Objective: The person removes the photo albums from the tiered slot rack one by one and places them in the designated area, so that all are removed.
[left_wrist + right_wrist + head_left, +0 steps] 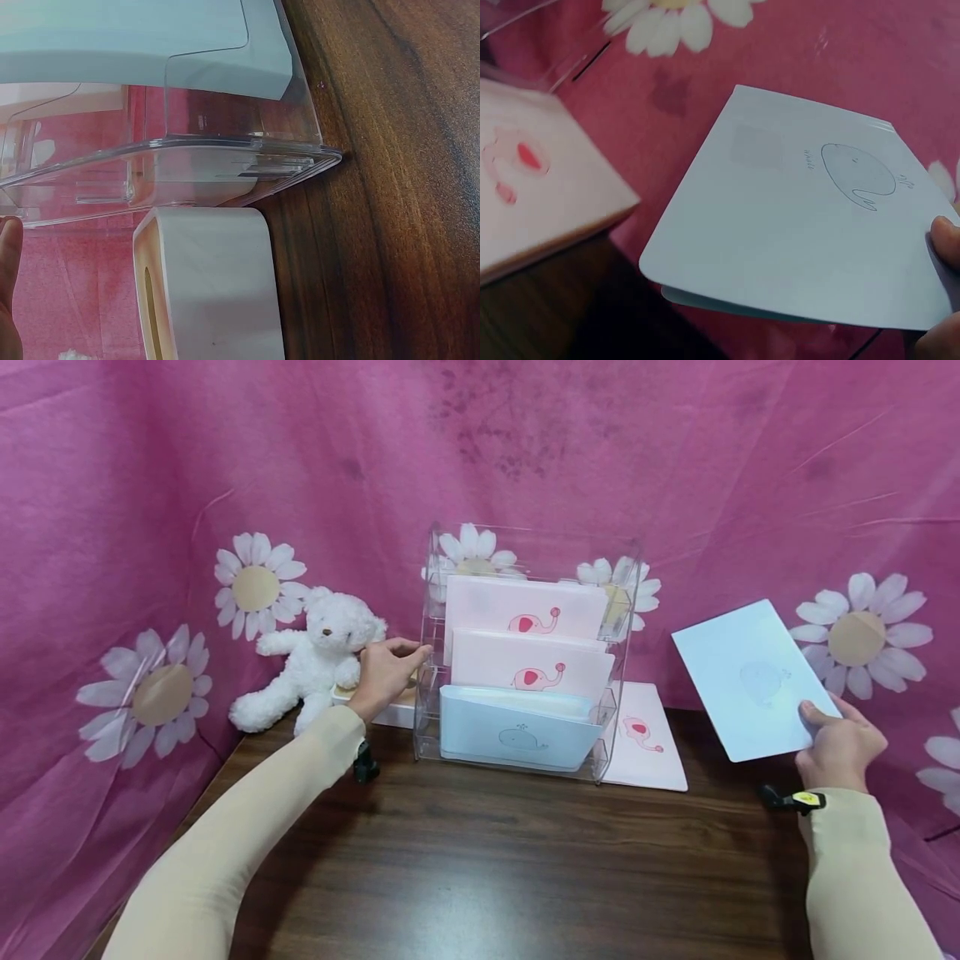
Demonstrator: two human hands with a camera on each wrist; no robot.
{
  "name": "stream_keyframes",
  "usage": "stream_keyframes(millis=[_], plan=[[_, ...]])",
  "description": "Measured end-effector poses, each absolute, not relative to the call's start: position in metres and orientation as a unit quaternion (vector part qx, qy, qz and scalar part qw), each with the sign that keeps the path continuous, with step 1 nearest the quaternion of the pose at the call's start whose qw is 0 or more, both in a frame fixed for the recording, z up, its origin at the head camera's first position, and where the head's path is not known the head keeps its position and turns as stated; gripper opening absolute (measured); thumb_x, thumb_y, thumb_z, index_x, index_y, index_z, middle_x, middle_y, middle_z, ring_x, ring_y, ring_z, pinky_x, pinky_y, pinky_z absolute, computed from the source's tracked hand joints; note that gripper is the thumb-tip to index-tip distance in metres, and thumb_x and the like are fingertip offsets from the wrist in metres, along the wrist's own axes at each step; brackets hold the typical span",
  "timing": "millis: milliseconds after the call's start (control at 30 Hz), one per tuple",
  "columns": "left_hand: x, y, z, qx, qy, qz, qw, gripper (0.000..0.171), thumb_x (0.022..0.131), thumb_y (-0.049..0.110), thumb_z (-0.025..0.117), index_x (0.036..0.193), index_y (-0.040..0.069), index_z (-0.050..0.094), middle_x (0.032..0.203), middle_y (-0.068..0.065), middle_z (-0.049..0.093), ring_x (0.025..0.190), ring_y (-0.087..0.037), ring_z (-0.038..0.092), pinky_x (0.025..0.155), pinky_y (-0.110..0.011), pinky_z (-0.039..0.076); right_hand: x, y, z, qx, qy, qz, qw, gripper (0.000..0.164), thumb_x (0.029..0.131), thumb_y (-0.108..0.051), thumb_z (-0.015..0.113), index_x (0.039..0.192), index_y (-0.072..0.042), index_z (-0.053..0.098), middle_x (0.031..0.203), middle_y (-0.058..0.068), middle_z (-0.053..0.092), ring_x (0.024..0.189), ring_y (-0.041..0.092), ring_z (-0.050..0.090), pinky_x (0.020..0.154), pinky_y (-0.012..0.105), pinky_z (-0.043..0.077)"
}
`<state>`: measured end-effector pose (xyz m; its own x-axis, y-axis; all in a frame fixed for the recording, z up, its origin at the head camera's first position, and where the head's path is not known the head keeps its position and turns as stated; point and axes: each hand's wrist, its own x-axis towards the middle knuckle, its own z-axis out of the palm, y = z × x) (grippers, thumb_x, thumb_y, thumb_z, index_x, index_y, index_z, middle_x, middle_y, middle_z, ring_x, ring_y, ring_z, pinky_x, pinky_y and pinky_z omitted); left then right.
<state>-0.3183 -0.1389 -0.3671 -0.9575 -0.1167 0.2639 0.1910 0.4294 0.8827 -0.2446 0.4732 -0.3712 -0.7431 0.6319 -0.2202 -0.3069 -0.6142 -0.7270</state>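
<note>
A clear tiered rack (pixel 423 727) stands on the table, and my left hand (pixel 388 672) pinches its left side edge. In the left wrist view only part of that hand shows, close to the rack's clear side panel (pixel 210 120). Off to the right, my right hand (pixel 842 743) grips a light blue notebook (pixel 738 685) by its lower right corner, thumb on the cover. The notebook is held up and tilted, with a whale drawing on its front. Pink elephant notebooks (pixel 487 602) fill the upper tiers, and light blue whale notebooks (pixel 480 747) fill the lowest tier.
A pink elephant notebook stack (pixel 652 760) lies on the table right of the rack. To the left sit a white teddy bear (pixel 300 664) and a white box with a wooden top (pixel 225 292). Pink flowered cloth (pixel 720 468) hangs behind the dark wooden table (pixel 525 860).
</note>
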Motion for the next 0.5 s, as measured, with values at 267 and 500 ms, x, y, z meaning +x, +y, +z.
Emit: stream_keyframes(millis=[267, 500], plan=[[-0.320, -0.140, -0.367, -0.025, -0.836, -0.529, 0.146, 0.035, 0.090, 0.044, 0.075, 0.108, 0.014, 0.079, 0.101, -0.006, 0.079, 0.090, -0.018, 0.072, 0.073, -0.029, 0.057, -0.241, 0.482, -0.393, -0.267, -0.356, 0.853, 0.273, 0.035, 0.078, 0.022, 0.070, 0.102, -0.003, 0.075, 0.077, 0.005, 0.076, 0.068, 0.014, 0.071, 0.055, 0.028, 0.059], [-0.320, -0.140, -0.367, -0.026, -0.836, -0.528, 0.148, 0.037, 0.089, 0.046, 0.075, 0.108, 0.015, 0.079, 0.101, -0.006, 0.079, 0.089, -0.018, 0.072, 0.071, -0.026, 0.056, -0.243, 0.484, -0.411, -0.290, -0.369, 0.838, 0.278, 0.031, 0.073, 0.023, 0.072, 0.092, -0.002, 0.075, 0.071, 0.005, 0.074, 0.061, 0.014, 0.068, 0.052, 0.026, 0.057]])
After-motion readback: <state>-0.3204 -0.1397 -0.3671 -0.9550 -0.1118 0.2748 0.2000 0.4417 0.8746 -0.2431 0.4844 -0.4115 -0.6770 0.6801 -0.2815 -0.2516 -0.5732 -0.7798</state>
